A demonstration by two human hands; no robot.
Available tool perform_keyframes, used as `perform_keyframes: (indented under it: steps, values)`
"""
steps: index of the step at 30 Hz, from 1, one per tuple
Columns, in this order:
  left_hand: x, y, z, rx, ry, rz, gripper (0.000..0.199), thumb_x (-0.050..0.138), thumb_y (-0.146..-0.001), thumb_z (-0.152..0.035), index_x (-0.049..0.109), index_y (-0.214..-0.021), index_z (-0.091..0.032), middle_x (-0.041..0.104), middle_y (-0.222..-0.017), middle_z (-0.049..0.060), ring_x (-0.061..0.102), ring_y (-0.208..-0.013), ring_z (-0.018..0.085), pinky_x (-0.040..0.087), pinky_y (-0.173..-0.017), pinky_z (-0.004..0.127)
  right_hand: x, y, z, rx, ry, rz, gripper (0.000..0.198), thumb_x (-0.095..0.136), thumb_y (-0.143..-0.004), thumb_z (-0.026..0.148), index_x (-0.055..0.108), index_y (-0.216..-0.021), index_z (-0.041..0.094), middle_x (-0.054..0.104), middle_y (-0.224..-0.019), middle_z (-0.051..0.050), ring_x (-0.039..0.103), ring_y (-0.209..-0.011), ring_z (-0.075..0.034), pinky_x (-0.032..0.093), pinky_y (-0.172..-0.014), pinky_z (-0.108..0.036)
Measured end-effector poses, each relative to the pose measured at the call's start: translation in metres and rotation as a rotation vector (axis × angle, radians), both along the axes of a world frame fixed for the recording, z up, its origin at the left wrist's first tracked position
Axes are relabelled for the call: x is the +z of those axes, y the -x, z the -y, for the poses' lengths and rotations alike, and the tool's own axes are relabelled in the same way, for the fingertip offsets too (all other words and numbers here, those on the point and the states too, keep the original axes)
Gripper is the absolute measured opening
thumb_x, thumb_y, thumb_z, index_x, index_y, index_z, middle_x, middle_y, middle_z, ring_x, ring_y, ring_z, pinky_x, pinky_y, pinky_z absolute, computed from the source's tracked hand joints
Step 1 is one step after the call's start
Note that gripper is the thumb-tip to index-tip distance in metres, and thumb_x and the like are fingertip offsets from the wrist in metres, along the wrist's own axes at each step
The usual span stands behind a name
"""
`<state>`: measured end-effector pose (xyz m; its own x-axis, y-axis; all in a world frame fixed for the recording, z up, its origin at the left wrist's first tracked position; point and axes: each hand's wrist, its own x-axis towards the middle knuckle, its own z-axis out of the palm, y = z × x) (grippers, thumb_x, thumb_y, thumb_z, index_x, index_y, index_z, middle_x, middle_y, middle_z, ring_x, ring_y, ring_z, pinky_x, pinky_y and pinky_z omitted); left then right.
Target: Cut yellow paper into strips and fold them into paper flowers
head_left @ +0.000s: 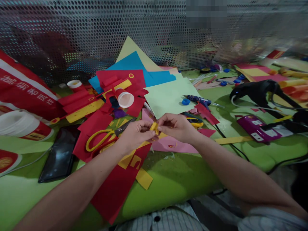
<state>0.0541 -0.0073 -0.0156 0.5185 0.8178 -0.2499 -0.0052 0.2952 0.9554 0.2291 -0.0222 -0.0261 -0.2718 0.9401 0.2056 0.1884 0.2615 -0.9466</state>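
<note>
Between my two hands is a small folded piece of yellow paper (pixel 154 127). My left hand (pixel 138 131) pinches it from the left with thumb and fingers. From the other side, my right hand (pixel 174 126) grips it with fingertips closed. Scissors with yellow handles (pixel 99 136) lie just left of my left hand, partly covered by that forearm. Under my hands is a pink sheet (pixel 173 145). Red paper (pixel 115 189) and yellow scraps (pixel 144 179) spread below my left wrist. A light green sheet (pixel 170 94) lies beyond my hands.
A blue glue gun (pixel 198 100) rests on the green sheet's right edge. Paper cups (pixel 125 98), a black phone (pixel 59 155) and a red bag (pixel 26 86) stand or lie leftward. At right are a purple power strip (pixel 257 128) and cables. Perforated metal (pixel 96 35) borders the back.
</note>
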Motion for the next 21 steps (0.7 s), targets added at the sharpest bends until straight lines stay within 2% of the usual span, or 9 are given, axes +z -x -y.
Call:
perform_keyframes:
  steps: [4, 10, 15, 18, 21]
  values:
    - [0.002, -0.001, 0.001, 0.008, -0.033, -0.021, 0.02, 0.073, -0.061, -0.022, 0.06, -0.074, -0.014, 0.067, -0.067, 0.0, 0.066, -0.062, 0.013, 0.051, -0.061, 0.024, -0.002, 0.006, 0.001, -0.084, 0.027, -0.038, 0.012, 0.061, -0.069, 0.026, 0.053, -0.066, 0.017, 0.056, -0.061, 0.001, 0.05, -0.055, -0.009, 0.042, -0.049, -0.022]
    - [0.004, -0.001, 0.002, 0.028, -0.086, -0.042, 0.022, 0.072, -0.062, -0.025, 0.061, -0.078, -0.014, 0.066, -0.072, 0.001, 0.064, -0.066, 0.013, 0.05, -0.064, 0.025, -0.003, 0.009, 0.002, -0.182, -0.028, -0.002, 0.01, 0.06, -0.069, 0.025, 0.054, -0.066, 0.017, 0.058, -0.061, 0.001, 0.05, -0.054, -0.009, 0.043, -0.051, -0.024]
    - [0.004, -0.004, 0.006, 0.072, -0.204, -0.143, 0.02, 0.072, -0.061, -0.024, 0.059, -0.076, -0.015, 0.064, -0.065, -0.001, 0.061, -0.061, 0.011, 0.048, -0.059, 0.023, -0.002, 0.011, 0.004, -0.185, -0.035, -0.019, 0.011, 0.062, -0.069, 0.025, 0.055, -0.065, 0.017, 0.058, -0.061, 0.001, 0.051, -0.055, -0.009, 0.043, -0.051, -0.024]
    - [0.006, -0.004, 0.007, 0.076, -0.195, -0.153, 0.016, 0.069, -0.063, -0.02, 0.058, -0.074, -0.016, 0.064, -0.063, -0.001, 0.062, -0.06, 0.011, 0.049, -0.059, 0.023, 0.0, 0.012, 0.004, -0.196, -0.007, -0.063, 0.015, 0.065, -0.067, 0.027, 0.054, -0.064, 0.017, 0.057, -0.061, 0.001, 0.05, -0.054, -0.008, 0.042, -0.05, -0.023]
    - [0.008, -0.002, 0.006, 0.05, -0.172, -0.124, 0.015, 0.069, -0.063, -0.02, 0.058, -0.072, -0.015, 0.065, -0.063, -0.001, 0.064, -0.061, 0.012, 0.051, -0.06, 0.023, 0.003, 0.011, 0.003, -0.141, 0.067, -0.15, 0.019, 0.069, -0.064, 0.028, 0.053, -0.066, 0.017, 0.057, -0.061, 0.002, 0.053, -0.055, -0.008, 0.044, -0.051, -0.023]
